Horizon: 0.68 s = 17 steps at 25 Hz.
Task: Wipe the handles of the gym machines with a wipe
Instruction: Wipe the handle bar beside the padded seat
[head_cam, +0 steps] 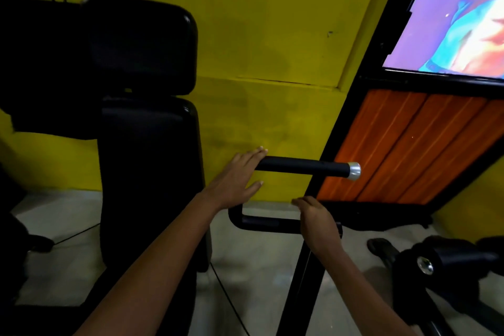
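A black machine handle [302, 166] with a silver end cap [354, 171] runs level across the middle of the head view. My left hand [234, 177] is at the handle's left end, fingers straight above it and thumb spread below. My right hand [316, 219] is lower, on the black curved frame bar [261, 222] under the handle, fingers loosely curled over it. No wipe shows in either hand.
Black padded seat back [147, 106] of the machine stands at left. Yellow wall [272, 35] behind. A black slanted post [335, 131] and an orange panel [409, 150] at right, with a colourful poster [458, 13] above. Another black machine part [441, 262] at lower right on the grey floor.
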Available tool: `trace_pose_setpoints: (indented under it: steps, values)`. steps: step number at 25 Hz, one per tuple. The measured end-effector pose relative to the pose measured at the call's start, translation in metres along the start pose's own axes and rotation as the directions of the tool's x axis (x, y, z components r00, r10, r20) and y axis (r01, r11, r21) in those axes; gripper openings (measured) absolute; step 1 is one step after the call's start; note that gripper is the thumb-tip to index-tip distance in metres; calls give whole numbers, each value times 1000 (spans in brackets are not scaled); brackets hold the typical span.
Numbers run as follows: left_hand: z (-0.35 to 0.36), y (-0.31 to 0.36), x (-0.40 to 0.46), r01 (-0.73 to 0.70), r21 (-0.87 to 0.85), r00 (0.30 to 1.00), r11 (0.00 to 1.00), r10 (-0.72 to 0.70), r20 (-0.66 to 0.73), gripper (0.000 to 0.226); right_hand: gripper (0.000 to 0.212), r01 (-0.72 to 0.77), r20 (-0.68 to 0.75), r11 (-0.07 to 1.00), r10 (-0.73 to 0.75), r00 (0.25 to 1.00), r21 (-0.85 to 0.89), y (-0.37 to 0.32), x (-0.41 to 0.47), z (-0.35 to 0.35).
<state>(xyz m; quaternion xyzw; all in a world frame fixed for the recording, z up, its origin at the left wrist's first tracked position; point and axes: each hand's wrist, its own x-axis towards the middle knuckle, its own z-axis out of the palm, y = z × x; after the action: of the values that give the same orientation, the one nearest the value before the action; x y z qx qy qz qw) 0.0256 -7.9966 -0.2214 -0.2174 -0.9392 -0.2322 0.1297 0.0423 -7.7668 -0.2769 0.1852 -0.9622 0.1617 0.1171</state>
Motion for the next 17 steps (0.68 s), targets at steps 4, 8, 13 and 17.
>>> trace_pose_setpoints:
  steps: [4, 8, 13, 17]
  values:
    - [16, -10, 5, -68, 24, 992, 997, 70, -101, 50, 55, 3, 44, 999, -1, 999, -42, -8, -18, 31]
    - [20, -17, 7, -79, -16, 987, 997, 76, -143, 44, 61, 168, 21, 980, -167, 986, -111, -15, -29, 40]
    - [21, -16, 5, -74, -36, 989, 997, 68, -135, 44, 70, 164, -24, 968, -171, 985, -189, 10, -37, 32]
    - [22, -19, 7, -70, -23, 988, 997, 66, -142, 44, 67, 134, 61, 974, -125, 990, -185, -24, -36, 49]
